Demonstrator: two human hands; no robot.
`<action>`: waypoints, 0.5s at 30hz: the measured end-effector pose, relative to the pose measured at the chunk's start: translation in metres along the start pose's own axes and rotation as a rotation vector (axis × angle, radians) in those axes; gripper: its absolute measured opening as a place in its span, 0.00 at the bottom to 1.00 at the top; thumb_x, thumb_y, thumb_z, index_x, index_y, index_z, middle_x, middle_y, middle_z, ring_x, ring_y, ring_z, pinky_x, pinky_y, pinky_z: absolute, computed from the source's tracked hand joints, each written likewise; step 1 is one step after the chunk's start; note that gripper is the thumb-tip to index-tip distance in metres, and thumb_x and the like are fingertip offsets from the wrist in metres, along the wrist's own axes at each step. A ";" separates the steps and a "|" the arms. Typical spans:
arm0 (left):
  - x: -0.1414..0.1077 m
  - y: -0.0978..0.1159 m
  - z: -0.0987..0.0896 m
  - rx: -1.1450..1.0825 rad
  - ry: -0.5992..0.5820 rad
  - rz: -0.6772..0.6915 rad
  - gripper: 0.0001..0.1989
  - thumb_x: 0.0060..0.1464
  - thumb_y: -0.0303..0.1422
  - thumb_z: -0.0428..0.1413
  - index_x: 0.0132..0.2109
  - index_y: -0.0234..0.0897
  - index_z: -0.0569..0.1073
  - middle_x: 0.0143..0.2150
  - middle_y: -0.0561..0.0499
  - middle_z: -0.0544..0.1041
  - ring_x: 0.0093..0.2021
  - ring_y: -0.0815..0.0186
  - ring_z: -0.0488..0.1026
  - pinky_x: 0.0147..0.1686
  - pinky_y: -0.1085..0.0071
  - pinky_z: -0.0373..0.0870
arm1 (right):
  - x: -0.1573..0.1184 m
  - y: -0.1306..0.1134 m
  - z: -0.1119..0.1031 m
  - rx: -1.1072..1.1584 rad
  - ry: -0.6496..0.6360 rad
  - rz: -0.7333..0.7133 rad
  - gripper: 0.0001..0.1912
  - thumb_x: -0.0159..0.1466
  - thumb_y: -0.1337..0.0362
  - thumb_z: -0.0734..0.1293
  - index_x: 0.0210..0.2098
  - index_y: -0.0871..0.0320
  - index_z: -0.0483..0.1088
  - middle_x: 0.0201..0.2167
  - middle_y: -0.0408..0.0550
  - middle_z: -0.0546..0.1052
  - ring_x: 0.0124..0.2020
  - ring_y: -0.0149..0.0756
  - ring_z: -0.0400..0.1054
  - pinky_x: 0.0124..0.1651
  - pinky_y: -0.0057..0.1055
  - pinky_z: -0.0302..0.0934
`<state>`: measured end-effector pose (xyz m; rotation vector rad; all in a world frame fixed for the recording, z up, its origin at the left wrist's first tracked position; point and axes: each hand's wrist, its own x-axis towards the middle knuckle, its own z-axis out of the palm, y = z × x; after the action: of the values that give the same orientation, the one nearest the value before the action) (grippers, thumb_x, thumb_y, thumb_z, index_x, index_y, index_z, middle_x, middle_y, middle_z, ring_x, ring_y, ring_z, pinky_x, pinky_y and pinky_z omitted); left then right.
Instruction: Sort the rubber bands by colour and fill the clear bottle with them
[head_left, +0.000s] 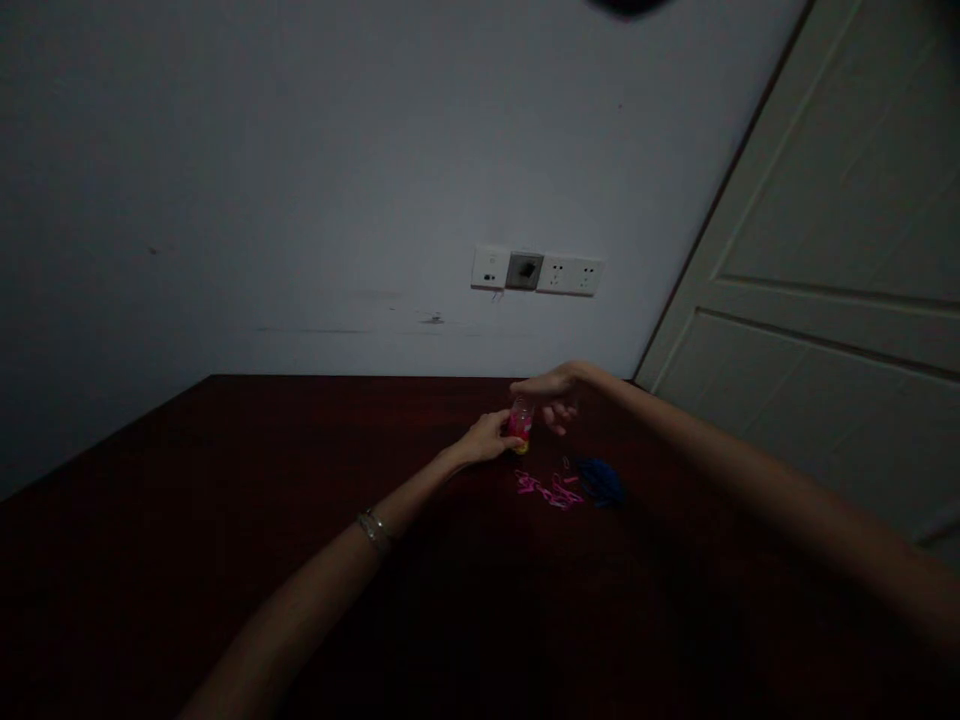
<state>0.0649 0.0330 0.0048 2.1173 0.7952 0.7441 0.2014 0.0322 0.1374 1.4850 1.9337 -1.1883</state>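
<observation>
My left hand (489, 438) is closed round the lower part of a small clear bottle (521, 420), which stands on the dark red table and shows pink and yellow inside or on its label. Over the bottle's top lies my right hand (549, 392), its thumb side at the mouth and its other fingers hanging loosely apart beside it. Whether the right hand grips anything at the mouth is too dim to make out. Just in front lie a scatter of pink paper clips or small bands (555, 491) and a heap of blue ones (600, 482).
The dark red table (187, 520) runs up to a pale wall. Above its back edge sits a row of socket plates (536, 271). A light panelled door (817, 300) is at the right. A bracelet (374, 530) circles my left wrist.
</observation>
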 end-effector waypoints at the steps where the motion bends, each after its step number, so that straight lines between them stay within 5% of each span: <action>1: 0.001 -0.001 0.000 0.000 0.006 0.010 0.18 0.43 0.31 0.56 0.45 0.31 0.68 0.41 0.45 0.73 0.39 0.61 0.70 0.41 0.63 0.65 | -0.002 0.003 -0.002 0.026 -0.007 0.014 0.28 0.63 0.51 0.44 0.37 0.62 0.68 0.17 0.48 0.69 0.13 0.26 0.54 0.16 0.22 0.47; 8: 0.000 -0.002 0.001 -0.025 0.024 0.033 0.21 0.44 0.30 0.56 0.47 0.32 0.67 0.41 0.45 0.73 0.39 0.62 0.69 0.41 0.63 0.65 | -0.007 0.014 -0.007 0.119 0.104 -0.026 0.34 0.63 0.52 0.39 0.42 0.65 0.67 0.15 0.48 0.68 0.12 0.27 0.54 0.17 0.23 0.49; 15: -0.002 0.002 0.000 0.006 0.015 0.008 0.20 0.44 0.31 0.56 0.47 0.33 0.66 0.41 0.45 0.73 0.40 0.61 0.69 0.42 0.62 0.65 | 0.006 0.005 0.003 0.060 0.111 -0.005 0.27 0.62 0.50 0.48 0.35 0.62 0.69 0.15 0.45 0.67 0.14 0.26 0.56 0.18 0.22 0.50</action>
<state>0.0644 0.0303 0.0058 2.1230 0.7985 0.7637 0.2036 0.0338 0.1291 1.6093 1.9902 -1.1998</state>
